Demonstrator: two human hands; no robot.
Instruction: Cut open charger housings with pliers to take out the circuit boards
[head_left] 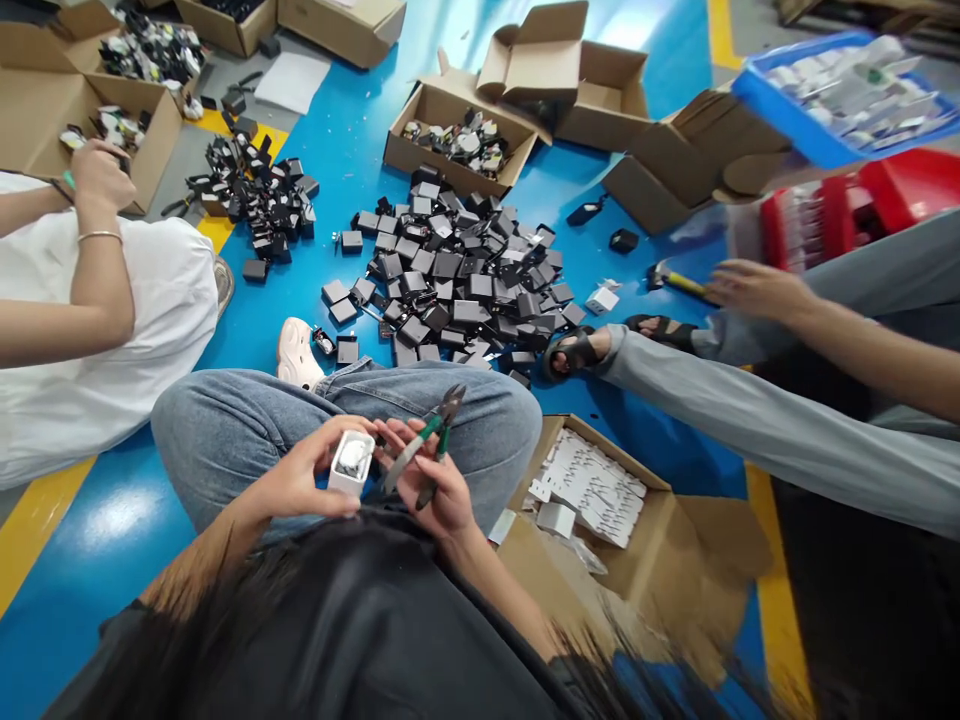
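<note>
So: left hand [311,475] closed round a white casing [349,478], right hand [448,497] palm-up, fingers [394,432] half-curled about green-handled pliers [448,405].

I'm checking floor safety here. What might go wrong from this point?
The cutters might slip from the loosely curled right hand. The white casing, held in the left hand, could drop. At right, the hammer by a co-worker's hand is near sandalled feet, so a stray blow might hurt toes.

Left hand [304,472] grips white casing [349,472]; right hand [447,495] holds green-handled cutters [433,430]. Heap of black casings [465,288] ahead on blue floor [337,130]. Near right knee [510,425], open carton [643,545] of white parts [596,480]. Co-worker's hand [759,290] on hammer [684,285].
</note>
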